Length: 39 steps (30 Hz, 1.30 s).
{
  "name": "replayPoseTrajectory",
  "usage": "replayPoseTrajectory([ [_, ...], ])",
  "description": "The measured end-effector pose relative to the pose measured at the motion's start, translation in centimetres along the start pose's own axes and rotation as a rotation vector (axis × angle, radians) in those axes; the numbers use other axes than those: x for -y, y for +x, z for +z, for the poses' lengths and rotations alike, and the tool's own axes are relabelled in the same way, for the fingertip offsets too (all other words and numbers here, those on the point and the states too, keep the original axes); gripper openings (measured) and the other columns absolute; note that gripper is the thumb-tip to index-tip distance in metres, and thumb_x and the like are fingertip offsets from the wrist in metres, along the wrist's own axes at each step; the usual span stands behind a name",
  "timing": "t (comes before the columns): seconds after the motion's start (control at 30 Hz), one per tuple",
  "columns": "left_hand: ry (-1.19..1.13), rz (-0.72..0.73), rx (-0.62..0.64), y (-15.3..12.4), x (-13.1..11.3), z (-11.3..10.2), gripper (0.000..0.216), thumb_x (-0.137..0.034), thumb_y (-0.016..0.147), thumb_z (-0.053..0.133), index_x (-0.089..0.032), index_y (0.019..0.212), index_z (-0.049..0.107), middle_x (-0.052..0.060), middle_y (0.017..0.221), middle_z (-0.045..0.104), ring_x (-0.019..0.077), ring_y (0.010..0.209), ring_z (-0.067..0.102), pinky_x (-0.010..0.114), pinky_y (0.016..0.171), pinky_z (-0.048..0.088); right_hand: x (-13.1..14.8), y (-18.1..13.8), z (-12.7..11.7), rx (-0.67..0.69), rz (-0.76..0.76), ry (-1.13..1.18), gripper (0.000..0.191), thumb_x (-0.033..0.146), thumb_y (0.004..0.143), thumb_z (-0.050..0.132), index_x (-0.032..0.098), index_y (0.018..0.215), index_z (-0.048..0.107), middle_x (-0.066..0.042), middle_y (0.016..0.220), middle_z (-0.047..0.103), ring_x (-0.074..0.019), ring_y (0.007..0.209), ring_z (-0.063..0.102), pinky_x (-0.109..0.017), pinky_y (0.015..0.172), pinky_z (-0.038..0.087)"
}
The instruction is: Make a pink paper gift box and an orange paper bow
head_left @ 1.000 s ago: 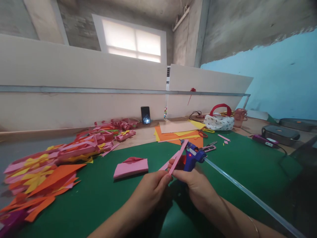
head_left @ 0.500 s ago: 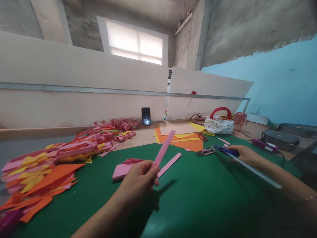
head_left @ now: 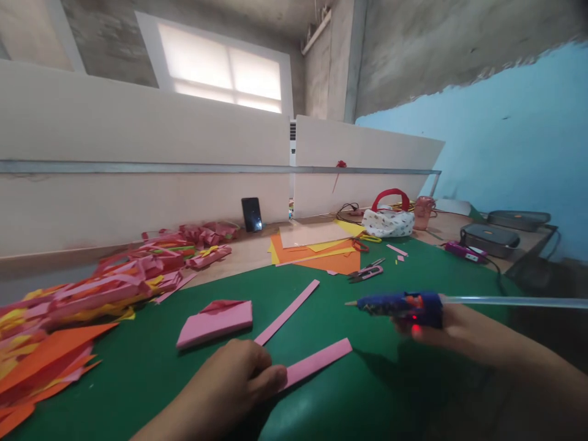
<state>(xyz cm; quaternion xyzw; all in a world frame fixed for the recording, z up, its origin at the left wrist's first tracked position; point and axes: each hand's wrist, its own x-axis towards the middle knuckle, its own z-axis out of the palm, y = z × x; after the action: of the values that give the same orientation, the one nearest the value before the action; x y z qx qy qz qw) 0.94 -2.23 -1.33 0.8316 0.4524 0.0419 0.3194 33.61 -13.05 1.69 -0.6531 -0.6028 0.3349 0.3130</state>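
Between the thumb and fingers of my left hand (head_left: 245, 376) is one end of a pink paper strip (head_left: 319, 362), held low over the green mat (head_left: 312, 416). A second pink strip (head_left: 289, 312) lies on the mat just beyond that hand. To its left sits a folded pink paper piece (head_left: 218, 324). My right hand (head_left: 452, 334) is wrapped round a blue glue gun (head_left: 399, 305) with a red light lit. Its nozzle points left, and a long clear glue stick (head_left: 514, 301) sticks out of its back.
Thread snips (head_left: 366, 271) lie beyond the glue gun. Orange and yellow sheets (head_left: 331, 260) and scissors (head_left: 361, 245) are behind them. A pile of paper pieces (head_left: 133, 275) covers the left. At the back stand a phone (head_left: 251, 214) and a patterned basket (head_left: 388, 223); a purple power strip (head_left: 463, 251) lies right.
My left hand has lowered the pink strip toward the mat. My right hand has brought the glue gun closer and turned its nozzle to the left. The view has shifted right.
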Motion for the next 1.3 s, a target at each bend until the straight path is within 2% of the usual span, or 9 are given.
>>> replayPoseTrajectory([
  [0.17,0.071,-0.014,0.047,0.4,0.5,0.4,0.037,-0.043,0.078,0.045,-0.020,0.051,0.036,-0.004,0.051,0.027,0.0102,0.048,0.021,0.028,0.045,0.012,0.9,-0.3,0.3,0.158,0.043,-0.145,0.030,0.050,0.077,0.061,0.021,0.082,0.066,-0.001,0.073,0.061,-0.0165,0.065,0.051,-0.025,0.057,0.040],
  [0.33,0.104,-0.001,0.058,0.3,0.3,0.4,0.037,-0.042,0.077,0.045,-0.020,0.050,0.035,-0.005,0.051,0.026,0.0104,0.049,0.021,0.027,0.045,0.013,1.4,-0.1,0.2,0.199,0.011,-0.220,0.026,0.046,0.080,0.058,0.020,0.083,0.061,0.001,0.072,0.054,-0.0143,0.065,0.045,-0.023,0.056,0.038],
  [0.43,0.114,-0.005,0.049,0.2,0.1,0.3,0.036,-0.042,0.077,0.045,-0.020,0.050,0.036,-0.004,0.050,0.028,0.0107,0.049,0.023,0.027,0.046,0.014,1.5,-0.2,0.1,0.208,0.048,-0.273,0.027,0.047,0.079,0.057,0.021,0.085,0.061,0.001,0.072,0.052,-0.0149,0.066,0.044,-0.023,0.057,0.037],
  [0.53,0.121,-0.017,0.038,0.1,0.0,0.4,0.035,-0.042,0.077,0.045,-0.020,0.050,0.037,-0.004,0.051,0.029,0.0109,0.049,0.025,0.027,0.046,0.014,1.6,-0.2,0.0,0.202,0.086,-0.307,0.029,0.048,0.078,0.058,0.021,0.089,0.062,0.000,0.074,0.052,-0.0158,0.067,0.045,-0.023,0.057,0.037],
  [0.67,0.118,-0.014,0.045,0.2,-0.1,0.4,0.035,-0.041,0.077,0.044,-0.020,0.050,0.034,-0.004,0.050,0.028,0.0108,0.048,0.023,0.027,0.045,0.014,1.7,0.0,0.1,0.200,0.088,-0.302,0.025,0.046,0.076,0.061,0.022,0.084,0.064,0.001,0.071,0.055,-0.0158,0.064,0.046,-0.022,0.054,0.037],
  [0.83,0.128,-0.026,0.042,0.3,0.0,0.5,0.035,-0.042,0.076,0.044,-0.020,0.050,0.035,-0.004,0.050,0.028,0.0110,0.048,0.023,0.027,0.046,0.014,1.8,0.4,0.2,0.194,0.073,-0.294,0.029,0.049,0.074,0.063,0.024,0.088,0.068,0.000,0.078,0.064,-0.0184,0.068,0.053,-0.023,0.056,0.042],
  [1.03,0.153,-0.029,0.041,0.3,0.0,0.6,0.034,-0.042,0.077,0.043,-0.020,0.051,0.039,-0.004,0.051,0.031,0.0112,0.048,0.024,0.027,0.046,0.016,3.9,0.6,-0.3,0.352,0.014,-0.321,0.036,0.047,0.080,0.060,0.027,0.108,0.066,0.001,0.098,0.066,-0.0217,0.089,0.057,-0.024,0.074,0.044],
  [1.3,0.184,-0.054,0.025,0.0,-0.8,0.3,0.033,-0.043,0.076,0.044,-0.020,0.051,0.042,-0.003,0.051,0.037,0.0114,0.048,0.029,0.027,0.046,0.016,5.0,0.5,-0.6,0.371,0.023,-0.392,0.030,0.044,0.077,0.062,0.026,0.100,0.069,0.001,0.086,0.064,-0.0200,0.079,0.056,-0.024,0.067,0.044],
])
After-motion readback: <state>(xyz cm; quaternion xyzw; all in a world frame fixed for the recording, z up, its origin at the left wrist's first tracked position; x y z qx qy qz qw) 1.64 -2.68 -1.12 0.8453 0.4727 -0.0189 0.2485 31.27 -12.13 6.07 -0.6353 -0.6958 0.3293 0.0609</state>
